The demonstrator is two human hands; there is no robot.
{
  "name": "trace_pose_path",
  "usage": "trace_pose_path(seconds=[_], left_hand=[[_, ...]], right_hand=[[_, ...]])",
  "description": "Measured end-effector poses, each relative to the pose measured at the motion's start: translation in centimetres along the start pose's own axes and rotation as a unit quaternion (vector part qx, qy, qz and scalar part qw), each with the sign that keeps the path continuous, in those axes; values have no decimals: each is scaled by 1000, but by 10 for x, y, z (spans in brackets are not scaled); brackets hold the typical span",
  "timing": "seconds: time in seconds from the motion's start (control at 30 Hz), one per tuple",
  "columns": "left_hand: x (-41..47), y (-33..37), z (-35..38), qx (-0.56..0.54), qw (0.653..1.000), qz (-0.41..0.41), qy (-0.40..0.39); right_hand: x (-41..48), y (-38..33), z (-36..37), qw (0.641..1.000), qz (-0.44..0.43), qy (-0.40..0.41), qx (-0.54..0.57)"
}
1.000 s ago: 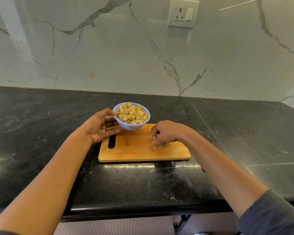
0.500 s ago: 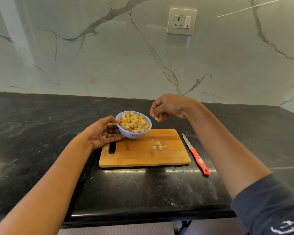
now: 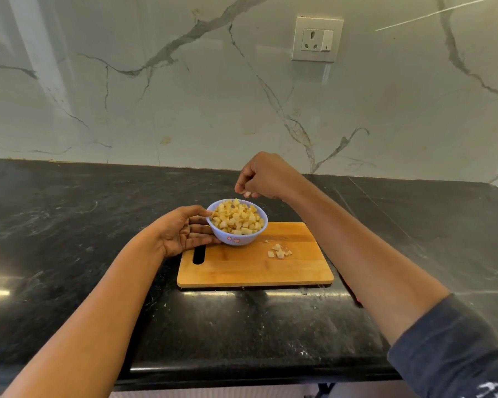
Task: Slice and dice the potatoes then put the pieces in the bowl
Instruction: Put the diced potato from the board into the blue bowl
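Note:
A pale blue bowl point(image 3: 242, 239) heaped with diced potato point(image 3: 237, 218) stands on the far left part of a wooden cutting board point(image 3: 242, 271). My left hand point(image 3: 181, 229) cups the bowl's left side. My right hand point(image 3: 266, 176) hovers just above the bowl's far rim, fingers pinched on a few potato pieces point(image 3: 247, 193). A small cluster of loose potato pieces point(image 3: 279, 251) lies on the board to the right of the bowl.
The board sits on a black stone counter point(image 3: 69, 225) near its front edge. A marble wall with a power socket point(image 3: 316, 38) rises behind. My right forearm hides the knife, except for a sliver of red handle point(image 3: 357, 300).
My right hand picked up potato pieces from the board, rose and moved left over the bowl. Its forearm now covers the knife. The left hand stayed on the bowl.

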State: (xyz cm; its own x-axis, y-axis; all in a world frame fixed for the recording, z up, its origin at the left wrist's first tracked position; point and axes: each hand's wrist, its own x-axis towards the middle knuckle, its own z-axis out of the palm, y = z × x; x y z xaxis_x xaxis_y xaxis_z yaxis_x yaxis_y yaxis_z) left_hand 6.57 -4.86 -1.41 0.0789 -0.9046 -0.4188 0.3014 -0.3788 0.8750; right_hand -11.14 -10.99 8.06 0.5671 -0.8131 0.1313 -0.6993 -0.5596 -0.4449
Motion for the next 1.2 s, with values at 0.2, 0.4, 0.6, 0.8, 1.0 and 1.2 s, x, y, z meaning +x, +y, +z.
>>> trace_pose_path(seconds=[0.2,0.4,0.6,0.8,1.0,1.2], left_hand=[[-1,1,1,6,1000,-3,3],[0,4,-5,35,999,14,23],[2,4,-11,40,998,29,42],[0,3,-10,59,997,29,42],[-1,3,-8,80,996,30,32],[-1,2,-7,82,996,30,24]], right_hand=[[-4,9,12,997,-63,45,-18],[-24,48,14,994,-2,104,-37],[-57,79,52,985,-9,-104,-136],[-83,91,67,983,-88,-61,-151],[-95,97,68,980,-134,-66,-131],[-109,102,61,976,-147,-73,-144]])
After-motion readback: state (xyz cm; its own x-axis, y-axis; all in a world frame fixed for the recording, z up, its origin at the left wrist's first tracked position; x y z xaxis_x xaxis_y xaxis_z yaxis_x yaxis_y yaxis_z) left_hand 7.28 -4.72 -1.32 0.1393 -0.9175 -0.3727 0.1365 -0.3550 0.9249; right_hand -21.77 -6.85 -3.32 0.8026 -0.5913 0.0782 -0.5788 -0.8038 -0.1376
